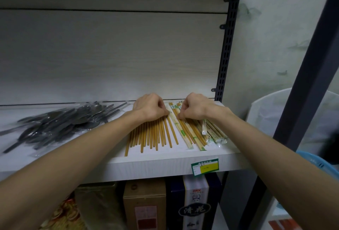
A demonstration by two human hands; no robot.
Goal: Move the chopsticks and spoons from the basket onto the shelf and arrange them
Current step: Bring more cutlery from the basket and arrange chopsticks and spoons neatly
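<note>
Matt white wood grain is shown on the shelf. Bare chopsticks appear wooden; spoons are glossy metal, wrapped in clear plastic.

Both arms reach forward, left grip and right grip curled (knuckles up).

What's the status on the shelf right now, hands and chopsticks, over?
Left hand and right hand both pinching chopsticks on the shelf. Spoons piled left, apart. Nothing in the way.
</note>
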